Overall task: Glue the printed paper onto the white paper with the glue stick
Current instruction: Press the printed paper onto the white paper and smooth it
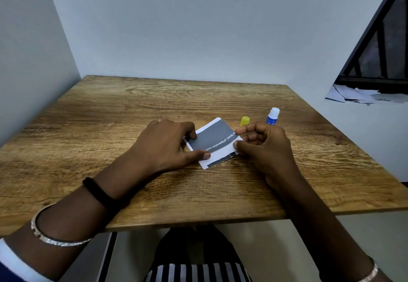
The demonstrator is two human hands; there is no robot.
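Both forearms reach forward from the lower corners and converge toward the middle. The left hand (167, 142) lies palm down, knuckles raised, its fingers (191, 135) curled onto the left end of the paper (215, 136) and its thumb (203, 155) stretched along the near edge, holding that end. The right hand (265, 147) stands on its outer edge, wrist low, and pinches the paper's right end between thumb (238, 145) and forefinger (242, 130); its other fingers are curled into the palm. The left wrist wears a black band (99, 193) and a silver bangle (55, 236); the right wrist also wears a bangle (371, 274).
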